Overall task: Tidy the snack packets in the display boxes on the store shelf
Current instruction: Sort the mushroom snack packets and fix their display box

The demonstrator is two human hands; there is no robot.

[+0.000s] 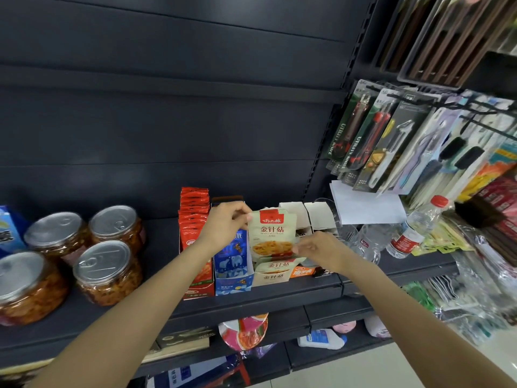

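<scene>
Both hands are engaged on one cream snack packet (272, 233), held upright above its display box (272, 275) on the shelf (279, 296); left hand (223, 224) fingers pinch the top corner, right hand (316, 249) fingers the lower edge, apparently for squaring it into line

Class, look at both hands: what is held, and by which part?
Both hold one cream snack packet: left hand pinches its top left corner, right hand its lower right edge.
</scene>
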